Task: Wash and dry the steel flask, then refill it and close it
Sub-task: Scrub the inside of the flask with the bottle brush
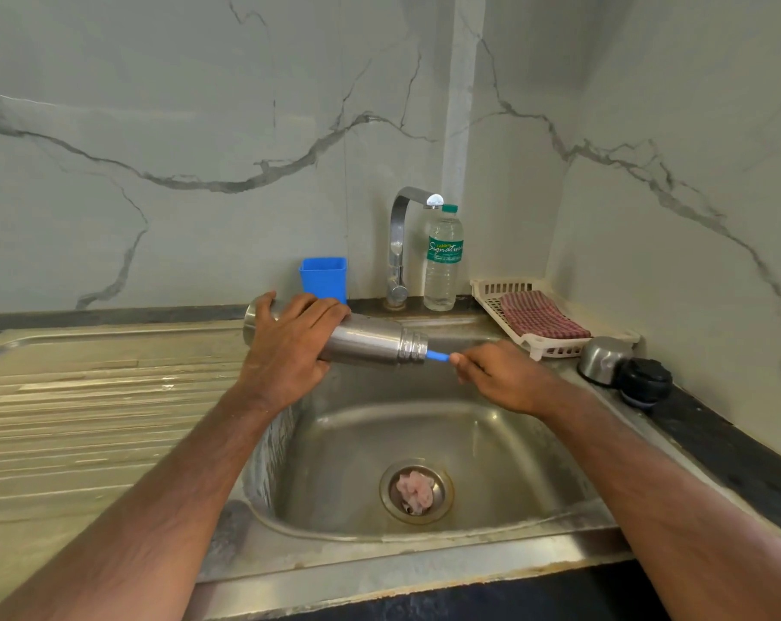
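My left hand grips the steel flask, which lies nearly sideways above the sink with its open threaded mouth pointing right. My right hand pinches the blue handle of a brush whose other end is inside the flask's mouth and hidden. The flask's steel cup lid and black stopper rest on the counter at the sink's right rim. A red checked cloth lies in a white tray behind them.
The tap stands behind the sink, no water running. A plastic water bottle is beside it and a blue cup to its left. A pink scrap sits on the drain. The ribbed draining board spreads left.
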`<state>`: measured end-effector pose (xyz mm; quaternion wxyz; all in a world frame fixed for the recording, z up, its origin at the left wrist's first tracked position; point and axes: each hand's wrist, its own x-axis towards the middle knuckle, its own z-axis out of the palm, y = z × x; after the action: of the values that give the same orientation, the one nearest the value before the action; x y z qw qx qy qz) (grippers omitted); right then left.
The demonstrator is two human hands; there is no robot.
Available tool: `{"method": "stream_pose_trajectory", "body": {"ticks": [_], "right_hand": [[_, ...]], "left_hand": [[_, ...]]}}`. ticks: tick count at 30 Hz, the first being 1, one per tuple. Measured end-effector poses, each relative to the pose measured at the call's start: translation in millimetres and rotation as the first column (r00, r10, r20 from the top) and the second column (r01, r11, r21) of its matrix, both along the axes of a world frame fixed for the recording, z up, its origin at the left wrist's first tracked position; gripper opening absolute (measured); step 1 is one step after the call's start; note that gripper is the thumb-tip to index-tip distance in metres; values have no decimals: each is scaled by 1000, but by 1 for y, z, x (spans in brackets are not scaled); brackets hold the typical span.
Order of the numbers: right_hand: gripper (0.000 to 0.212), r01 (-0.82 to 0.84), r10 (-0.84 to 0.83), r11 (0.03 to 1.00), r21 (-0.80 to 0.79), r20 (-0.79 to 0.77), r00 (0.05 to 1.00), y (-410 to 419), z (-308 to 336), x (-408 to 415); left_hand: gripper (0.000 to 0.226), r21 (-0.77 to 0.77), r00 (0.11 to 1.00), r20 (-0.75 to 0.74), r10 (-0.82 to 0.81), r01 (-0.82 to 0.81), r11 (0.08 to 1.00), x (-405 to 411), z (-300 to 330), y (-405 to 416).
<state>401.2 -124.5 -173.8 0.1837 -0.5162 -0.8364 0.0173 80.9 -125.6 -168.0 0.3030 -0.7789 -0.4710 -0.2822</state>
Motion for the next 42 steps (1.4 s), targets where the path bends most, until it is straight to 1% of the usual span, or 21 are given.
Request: {"method": "stream_pose_trajectory", "body": {"ticks": [2, 4, 7, 9, 12, 14, 18, 19, 21, 23, 25, 26, 28, 29, 31, 33, 36, 39, 40, 41, 42], "right_hand": [[34, -38, 40, 993, 112, -14, 999, 1, 3, 1], [42, -52, 31, 954, 295, 76, 997, 3, 9, 2], [46, -111, -20, 813, 571, 218, 976, 4, 10, -1], [41, -112, -64, 734, 670, 233, 970, 4, 7, -8], [35, -38, -113, 723, 689, 173, 978, 2, 7, -21], [31, 4, -102, 807, 590, 133, 986, -2, 7, -25], [34, 5, -25, 987, 159, 126, 992, -8, 6, -24], [38, -37, 37, 999, 11, 39, 999, -8, 5, -22], [44, -177, 69, 931, -320, -320, 945, -9, 2, -19], [45, -241, 42, 890, -387, -457, 889, -9, -1, -16], [41, -110, 97, 993, -41, -245, 965, -8, -3, -13], [39, -48, 71, 976, 211, -102, 992, -6, -3, -11], [41, -11, -39, 803, 596, 70, 997, -4, 3, -10], [40, -41, -63, 723, 690, 125, 990, -2, 6, -12], [38, -77, -94, 675, 734, 189, 977, -2, 7, -18], [44, -30, -89, 742, 669, 143, 986, -4, 7, -23], [43, -53, 55, 954, 294, 2, 998, -9, 2, -24], [44, -224, 107, 953, -203, -469, 877, -14, 5, -17], [45, -267, 87, 926, -267, -537, 839, -15, 4, -16], [45, -248, 108, 943, -223, -501, 859, -15, 2, -16], [44, -166, 137, 985, -53, -351, 926, -15, 1, -15]], "left_hand": [[72, -72, 998, 60, -18, 22, 997, -3, -1, 1], [75, -227, 979, 190, -80, 123, 966, -13, -2, 2], [82, -399, 941, 317, -115, 242, 884, -28, 0, 0], [81, -361, 945, 307, -114, 226, 905, -33, 2, -2], [74, -222, 967, 227, -112, 163, 961, -30, 5, -4], [72, -150, 977, 183, -113, 141, 978, -26, 6, -5], [75, 18, 998, 8, -67, 67, 998, -15, 10, -6], [76, 71, 998, -39, -51, 54, 996, -12, 10, -6], [76, 141, 994, -102, -36, 50, 989, -7, 10, -6], [77, 172, 993, -115, -31, 50, 984, -4, 10, -6], [77, 161, 996, -88, -20, 34, 986, -2, 11, -5], [78, 138, 998, -60, -17, 25, 990, -3, 11, -4], [81, 69, 1000, 10, -27, 26, 997, -7, 12, -2], [82, 36, 999, 33, -31, 30, 999, -11, 12, -1], [83, 5, 999, 43, -20, 20, 1000, -16, 9, -2], [82, 32, 1000, 29, 6, -7, 999, -16, 8, -6], [75, 153, 998, -40, 40, -34, 988, -8, 12, -10], [70, 254, 994, -104, 46, -19, 967, 0, 14, -12], [69, 264, 993, -112, 48, -17, 964, 2, 14, -12], [69, 262, 992, -115, 51, -19, 965, 3, 13, -11], [70, 247, 992, -110, 56, -27, 969, 4, 12, -10]]}}
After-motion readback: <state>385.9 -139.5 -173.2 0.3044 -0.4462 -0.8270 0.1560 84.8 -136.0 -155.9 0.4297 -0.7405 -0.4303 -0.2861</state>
